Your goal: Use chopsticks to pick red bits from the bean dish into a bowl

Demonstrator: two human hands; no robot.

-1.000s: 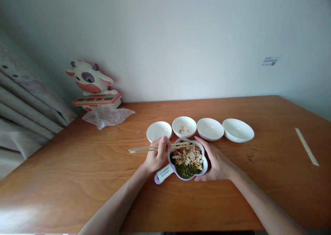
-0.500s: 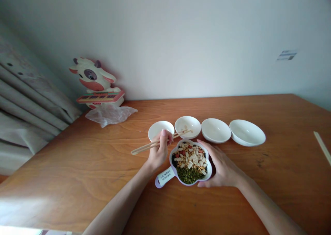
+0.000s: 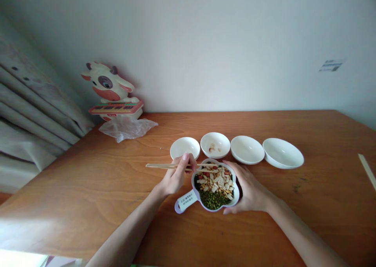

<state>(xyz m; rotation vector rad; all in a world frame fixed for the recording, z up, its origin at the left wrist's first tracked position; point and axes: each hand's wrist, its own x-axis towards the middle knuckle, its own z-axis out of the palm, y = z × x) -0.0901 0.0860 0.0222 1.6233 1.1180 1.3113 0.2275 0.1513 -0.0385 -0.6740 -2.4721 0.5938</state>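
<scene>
My left hand (image 3: pixel 178 173) is closed around a pair of wooden chopsticks (image 3: pixel 161 166), whose tips lie over the far part of a handled bowl. This bowl (image 3: pixel 197 196) has a lilac scalloped rim and a labelled handle pointing left. Inside it are green beans (image 3: pixel 214 200), pale flat seeds (image 3: pixel 221 182), yellowish kernels and a few reddish pieces. My right hand (image 3: pixel 249 186) grips the bowl's right side, thumb near me and fingers at the far rim. Just beyond stands a white bowl (image 3: pixel 221 141) holding a few small pieces, one reddish.
Another white bowl (image 3: pixel 185 146) stands left of it, partly behind my left hand; two more white bowls (image 3: pixel 247 148) stand to the right. A cow toy keyboard (image 3: pixel 116 106) and a crumpled plastic bag (image 3: pixel 127 129) are at the back left. A pale stick (image 3: pixel 367 169) lies far right.
The chopsticks have moved from over the second white bowl back toward me, over the handled bowl. A reddish piece now shows in that white bowl. My right hand stays on the handled bowl.
</scene>
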